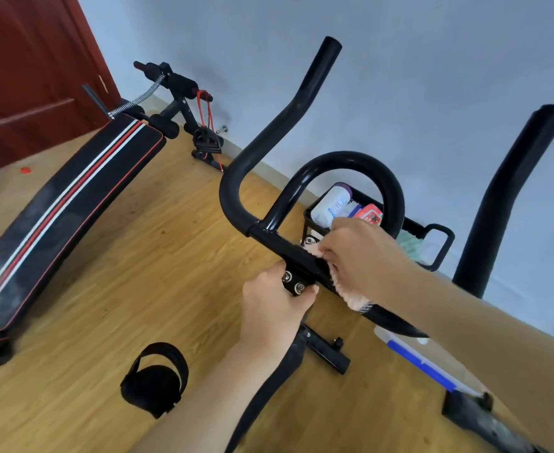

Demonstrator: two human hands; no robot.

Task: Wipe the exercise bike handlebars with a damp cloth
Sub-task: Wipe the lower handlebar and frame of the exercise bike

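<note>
The black exercise bike handlebars [236, 178] fill the middle of the view: a left horn rising to the wall, a centre loop, and a right horn [511, 197]. My right hand [363, 256] grips a pink fluffy cloth [350, 294] wrapped over the crossbar just right of the centre clamp. My left hand [272, 308] holds the stem right under the clamp with its two bolts [293, 281], thumb on the right side. Most of the cloth is hidden under my right hand.
A black sit-up bench [63, 204] with red and white stripes lies at left on the wood floor. A black wire basket [439, 243] with bottles stands by the wall behind the bars. A bike pedal [154, 377] and a blue-and-white object [416, 358] are below.
</note>
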